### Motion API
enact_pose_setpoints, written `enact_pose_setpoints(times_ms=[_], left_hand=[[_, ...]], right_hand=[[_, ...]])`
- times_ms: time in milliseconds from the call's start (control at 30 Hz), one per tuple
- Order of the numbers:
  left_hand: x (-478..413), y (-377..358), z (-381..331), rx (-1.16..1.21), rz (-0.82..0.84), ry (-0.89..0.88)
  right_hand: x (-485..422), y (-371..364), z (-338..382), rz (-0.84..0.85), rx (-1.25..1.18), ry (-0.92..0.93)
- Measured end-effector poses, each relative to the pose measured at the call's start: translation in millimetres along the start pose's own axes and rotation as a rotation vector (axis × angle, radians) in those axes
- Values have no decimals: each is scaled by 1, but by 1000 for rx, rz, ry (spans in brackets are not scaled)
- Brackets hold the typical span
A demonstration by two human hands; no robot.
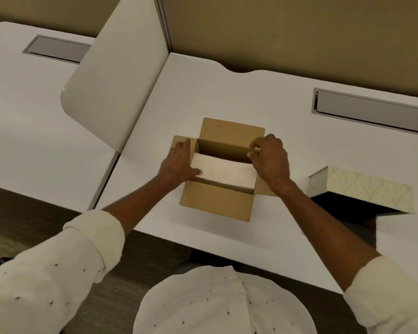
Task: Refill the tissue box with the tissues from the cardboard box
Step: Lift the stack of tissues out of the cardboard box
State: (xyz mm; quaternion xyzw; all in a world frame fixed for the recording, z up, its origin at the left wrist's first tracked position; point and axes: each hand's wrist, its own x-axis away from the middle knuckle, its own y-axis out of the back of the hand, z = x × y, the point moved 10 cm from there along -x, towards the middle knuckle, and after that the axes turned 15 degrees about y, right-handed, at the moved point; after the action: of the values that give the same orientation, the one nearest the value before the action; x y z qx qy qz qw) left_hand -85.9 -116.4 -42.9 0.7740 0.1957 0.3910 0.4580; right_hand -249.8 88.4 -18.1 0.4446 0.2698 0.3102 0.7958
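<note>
A brown cardboard box (215, 203) stands open on the white desk (227, 97), its flaps folded outward. Inside lies a stack of white tissues (225, 172). My left hand (179, 162) rests on the box's left flap with the thumb touching the left end of the stack. My right hand (270, 157) is at the box's right side, its fingers pinching the far right edge of the box. A patterned cream tissue box (369, 186) sits on the desk to the right, with a dark gap beneath its near side.
A rounded white divider panel (116, 88) rises at the left between two desks. Grey cable slots (372, 109) are set into the desktops. The desk's front edge runs close below the cardboard box, with dark floor beneath.
</note>
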Motion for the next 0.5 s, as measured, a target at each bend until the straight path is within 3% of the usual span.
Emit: enact_pose_setpoints(times_ms=[33, 100, 233, 500], left_hand=[[1, 13, -11, 47, -79, -66], [2, 22, -33, 122, -112, -204], [-12, -17, -63, -102, 144, -380], [-49, -66, -61, -450, 391, -300]], right_hand=[[1, -2, 10, -19, -23, 22], [2, -24, 15, 96, -106, 2], [7, -66, 9, 427, -102, -43], [0, -103, 14, 716, -45, 0]])
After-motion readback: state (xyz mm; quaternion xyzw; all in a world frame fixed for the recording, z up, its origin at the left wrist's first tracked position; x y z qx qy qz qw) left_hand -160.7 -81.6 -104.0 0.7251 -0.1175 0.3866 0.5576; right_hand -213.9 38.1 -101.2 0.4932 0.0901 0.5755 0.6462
